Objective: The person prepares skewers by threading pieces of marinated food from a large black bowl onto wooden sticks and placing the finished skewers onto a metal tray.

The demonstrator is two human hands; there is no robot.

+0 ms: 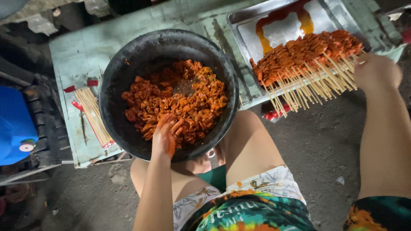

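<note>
Head view, looking down: nearest the bottom edge I see my bent knees and patterned shorts (pixel 252 205). Just above them, at centre frame, my left hand (pixel 166 134) is stained orange and lies palm down in the marinated meat pieces (pixel 180 100), its fingers curled loosely into the nearest pieces; I cannot tell whether it has actually pinched one. The meat fills the bottom of a wide black basin (pixel 128 68), which rests on a pale green bench (pixel 72 55). To the left of the basin lies a bundle of bare bamboo sticks (pixel 92 113). At the right edge my right hand (pixel 376 70) is closed as a fist around the stick ends of the loaded skewers (pixel 306 55). These are heaped on a metal tray (pixel 244 25) at upper right, where orange sauce has pooled.
</note>
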